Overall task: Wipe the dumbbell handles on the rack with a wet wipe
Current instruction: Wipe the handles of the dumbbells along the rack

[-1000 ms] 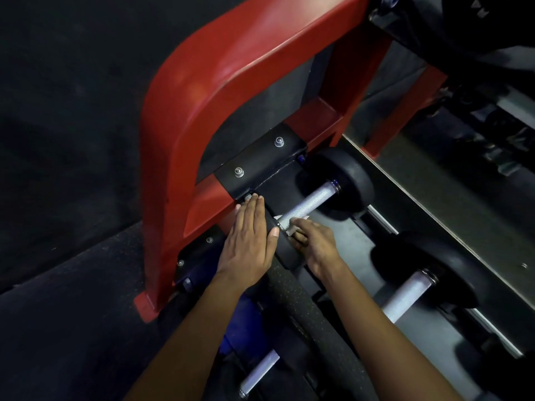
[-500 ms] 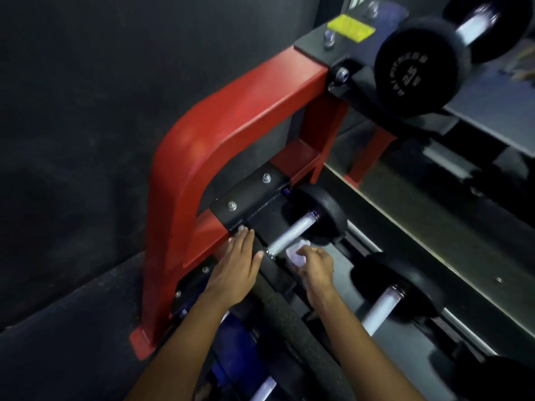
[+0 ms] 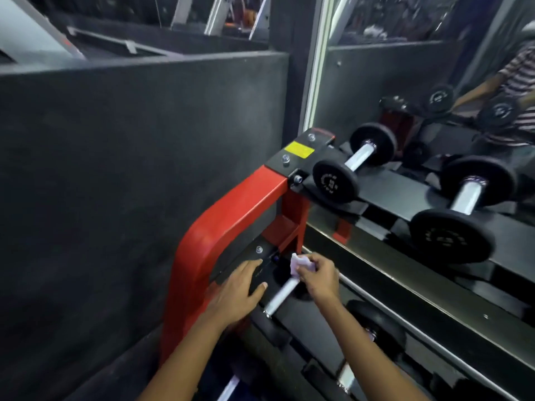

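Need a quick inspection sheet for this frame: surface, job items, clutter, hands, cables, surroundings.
Surface: red-framed dumbbell rack, black tiered shelves.
Job's things: wet wipe, crumpled, above the far end of the lower-tier chrome handle; two upper-tier dumbbells not being touched.
Clutter: nothing seen.
Hands: left hand rests flat on the rack beside that handle; right hand pinches the wipe.
Cables: nothing seen.
Surroundings: dark wall panel on the left, mirror behind the rack.

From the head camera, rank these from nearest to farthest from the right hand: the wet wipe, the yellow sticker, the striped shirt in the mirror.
1. wet wipe, pinched in the right hand
2. yellow sticker, up on the rack's top corner
3. striped shirt, far upper right in the mirror
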The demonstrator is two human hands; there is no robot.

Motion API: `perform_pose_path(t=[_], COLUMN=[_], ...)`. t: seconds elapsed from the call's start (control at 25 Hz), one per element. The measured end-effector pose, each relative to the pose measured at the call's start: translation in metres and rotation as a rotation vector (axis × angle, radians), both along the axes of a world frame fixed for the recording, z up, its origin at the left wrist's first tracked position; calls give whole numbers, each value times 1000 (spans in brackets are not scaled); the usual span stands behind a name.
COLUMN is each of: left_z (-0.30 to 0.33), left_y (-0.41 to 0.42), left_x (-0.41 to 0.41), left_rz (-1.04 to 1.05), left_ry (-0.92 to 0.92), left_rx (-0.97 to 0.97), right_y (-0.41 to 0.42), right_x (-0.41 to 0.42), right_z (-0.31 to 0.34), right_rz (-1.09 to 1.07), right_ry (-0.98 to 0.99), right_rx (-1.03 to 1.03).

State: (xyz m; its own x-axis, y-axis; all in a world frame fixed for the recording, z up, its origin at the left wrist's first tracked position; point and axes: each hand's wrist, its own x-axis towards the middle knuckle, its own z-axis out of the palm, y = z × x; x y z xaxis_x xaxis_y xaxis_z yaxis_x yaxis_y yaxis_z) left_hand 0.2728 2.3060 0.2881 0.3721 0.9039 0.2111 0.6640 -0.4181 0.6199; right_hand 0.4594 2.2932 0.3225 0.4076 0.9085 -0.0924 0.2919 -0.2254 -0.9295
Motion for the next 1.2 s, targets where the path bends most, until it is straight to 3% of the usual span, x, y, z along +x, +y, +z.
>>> perform_pose_path(t=[0.2, 0.36, 0.72, 1.2], left_z=[57, 80, 82, 84], left_y=[5, -6, -29, -54], left_x=[13, 25, -6, -125], left_rz=[-50, -69, -78, -19], left_ry=[-2, -14, -82, -125], left_rx=[113, 138, 110, 73], right_y=[-15, -38, -76, -100], right_x=[25, 41, 22, -93], right_z=[73, 94, 105, 89], right_rz=[-40, -8, -45, 14], right_ry=[-193, -275, -301, -314], right_rx=[141, 182, 206, 212])
